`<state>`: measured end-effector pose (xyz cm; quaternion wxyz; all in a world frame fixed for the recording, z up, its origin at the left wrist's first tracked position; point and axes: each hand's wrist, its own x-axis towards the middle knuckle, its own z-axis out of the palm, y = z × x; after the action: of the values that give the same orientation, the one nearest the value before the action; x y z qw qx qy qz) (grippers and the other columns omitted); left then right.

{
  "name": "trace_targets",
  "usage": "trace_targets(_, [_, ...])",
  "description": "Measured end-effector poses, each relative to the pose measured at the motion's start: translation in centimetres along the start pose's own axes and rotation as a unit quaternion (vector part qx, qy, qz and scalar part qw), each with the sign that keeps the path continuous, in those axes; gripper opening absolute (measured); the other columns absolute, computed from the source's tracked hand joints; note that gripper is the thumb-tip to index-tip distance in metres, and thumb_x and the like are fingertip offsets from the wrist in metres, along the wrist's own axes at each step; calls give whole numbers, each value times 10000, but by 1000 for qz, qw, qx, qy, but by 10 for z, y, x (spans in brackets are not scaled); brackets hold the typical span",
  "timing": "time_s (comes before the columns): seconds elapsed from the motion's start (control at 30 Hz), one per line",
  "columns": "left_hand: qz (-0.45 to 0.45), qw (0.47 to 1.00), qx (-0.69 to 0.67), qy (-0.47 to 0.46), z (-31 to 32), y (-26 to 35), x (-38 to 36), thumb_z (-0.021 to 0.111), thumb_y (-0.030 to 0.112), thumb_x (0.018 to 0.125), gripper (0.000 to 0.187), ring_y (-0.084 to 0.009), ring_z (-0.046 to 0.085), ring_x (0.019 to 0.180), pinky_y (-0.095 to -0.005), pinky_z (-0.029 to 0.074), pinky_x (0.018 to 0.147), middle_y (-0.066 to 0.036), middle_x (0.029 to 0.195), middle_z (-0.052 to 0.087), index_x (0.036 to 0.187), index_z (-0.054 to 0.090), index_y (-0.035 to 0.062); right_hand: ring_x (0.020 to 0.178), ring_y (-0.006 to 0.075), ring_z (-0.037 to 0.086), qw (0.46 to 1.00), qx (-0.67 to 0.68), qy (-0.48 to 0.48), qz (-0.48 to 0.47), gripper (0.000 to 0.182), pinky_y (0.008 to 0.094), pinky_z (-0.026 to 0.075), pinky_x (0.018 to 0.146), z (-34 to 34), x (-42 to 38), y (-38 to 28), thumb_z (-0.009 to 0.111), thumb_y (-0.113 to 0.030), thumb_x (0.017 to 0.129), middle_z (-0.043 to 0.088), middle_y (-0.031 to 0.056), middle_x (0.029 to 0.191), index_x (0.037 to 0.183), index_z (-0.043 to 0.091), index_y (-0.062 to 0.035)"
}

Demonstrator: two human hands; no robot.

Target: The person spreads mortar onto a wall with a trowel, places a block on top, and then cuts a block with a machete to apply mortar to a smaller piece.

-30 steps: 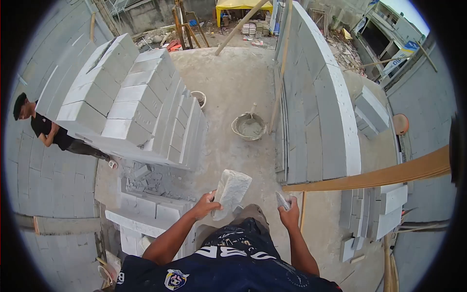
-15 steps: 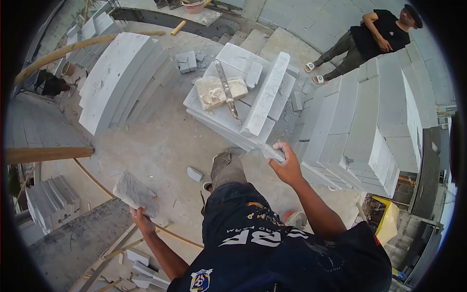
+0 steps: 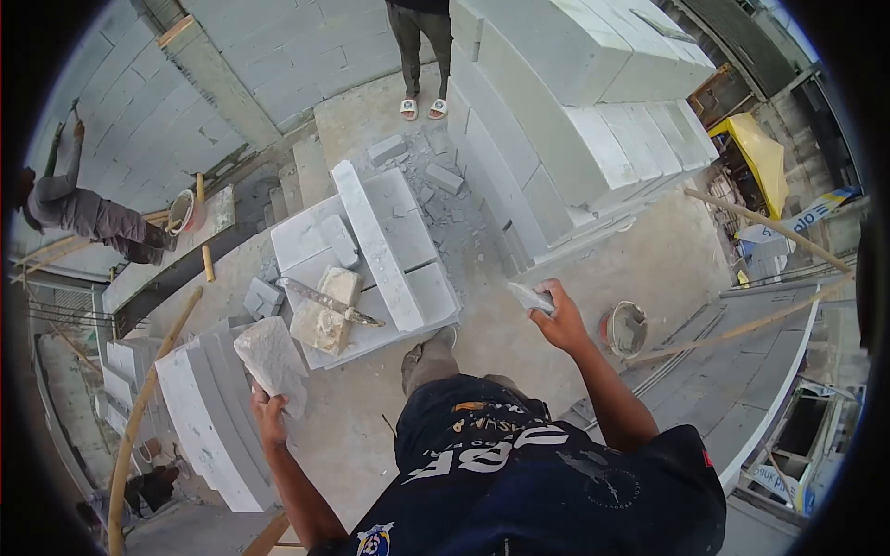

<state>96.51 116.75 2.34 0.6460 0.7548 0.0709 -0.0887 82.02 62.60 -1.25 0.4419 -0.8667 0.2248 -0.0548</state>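
Observation:
My left hand [image 3: 269, 414] is closed on the lower edge of a rough whitish block piece [image 3: 273, 363]. Between the fingers of my right hand [image 3: 559, 320] is a small pale grey block fragment [image 3: 531, 297]. Ahead of me lies a low stack of white blocks [image 3: 422, 295]. Across its top runs a long narrow block [image 3: 375, 246]. To the left of that, a long worn tool [image 3: 320, 298] rests over a dusty, stained block [image 3: 326, 320].
Tall block stacks stand right [image 3: 547, 120] and lower left [image 3: 199, 417]. A bucket [image 3: 624, 329] sits right of my right hand. One person [image 3: 422, 42] stands beyond the stack; another [image 3: 83, 208] works at the left wall. Broken pieces [image 3: 445, 179] litter the floor.
The view has swung to the right, so the block stack now appears further left. Both hands still hold their pieces. The person at the wall and the whole bucket have come into view.

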Motion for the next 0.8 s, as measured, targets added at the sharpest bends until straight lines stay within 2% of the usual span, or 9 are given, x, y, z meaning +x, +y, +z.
trace_targets(0.1, [11, 960, 123, -251, 109, 59, 116, 592, 112, 666, 658, -200, 577, 1050, -310, 440, 939, -95, 1161, 626, 1308, 537, -24, 908, 339, 613, 939, -4, 276, 205, 400, 403, 476, 835, -55, -83, 53, 679, -143, 797, 610, 186, 1001, 1134, 502, -20])
trace_targets(0.23, [-16, 815, 138, -562, 304, 68, 168, 596, 62, 662, 688, -178, 607, 996, -300, 464, 925, -76, 1123, 656, 1342, 531, -15, 813, 246, 560, 724, 2, 559, 404, 330, 367, 461, 817, -11, -272, 98, 668, -117, 785, 573, 113, 897, 1052, 517, 5])
trace_targets(0.37, [61, 635, 218, -738, 473, 49, 102, 635, 102, 673, 652, -168, 612, 963, -306, 480, 887, -91, 1073, 675, 1307, 564, -28, 759, 186, 557, 530, 102, 611, 580, 299, 331, 474, 720, 139, -432, 56, 645, -105, 769, 569, 84, 853, 1007, 503, 7])
trace_targets(0.47, [5, 565, 204, -800, 546, 5, 34, 667, 153, 678, 650, -169, 621, 906, -312, 490, 851, -98, 1002, 691, 1296, 573, -28, 556, 174, 556, 376, 171, 616, 671, 360, 322, 469, 492, 223, -443, -13, 668, -101, 730, 576, 102, 760, 1027, 496, 8])
trace_targets(0.53, [-10, 540, 215, -814, 568, -29, -2, 674, 165, 679, 659, -173, 624, 890, -314, 494, 843, -99, 985, 694, 1301, 571, -25, 527, 202, 580, 308, 239, 573, 721, 364, 339, 500, 451, 286, -450, -27, 690, -104, 705, 597, 127, 754, 1008, 522, 8])
trace_targets(0.67, [-87, 498, 321, -801, 601, -119, -30, 707, 181, 685, 679, -199, 631, 899, -331, 496, 858, -114, 998, 692, 1317, 565, -21, 688, 268, 651, 271, 336, 480, 764, 444, 364, 547, 508, 292, -389, -18, 708, -94, 692, 624, 168, 897, 1074, 501, 0])
trace_targets(0.7, [-121, 495, 353, -784, 599, -154, -35, 718, 188, 686, 685, -209, 632, 911, -335, 494, 869, -121, 1002, 690, 1320, 565, -21, 772, 282, 663, 307, 350, 429, 774, 425, 375, 551, 524, 303, -392, 5, 705, -86, 706, 621, 166, 888, 1067, 502, 10])
trace_targets(0.73, [-35, 517, 413, -749, 584, -221, -19, 733, 194, 685, 684, -223, 633, 958, -343, 486, 895, -138, 1012, 684, 1310, 570, -30, 820, 277, 660, 343, 361, 370, 784, 396, 395, 557, 616, 295, -380, 33, 719, -98, 725, 628, 167, 876, 1047, 515, 10])
trace_targets(0.8, [-93, 505, 450, -731, 613, -241, -32, 728, 193, 694, 680, -236, 630, 1005, -352, 480, 918, -144, 1025, 684, 1311, 563, -41, 808, 261, 652, 508, 288, 249, 773, 378, 390, 538, 722, 299, -374, 107, 738, -104, 727, 640, 159, 872, 1028, 530, -9])
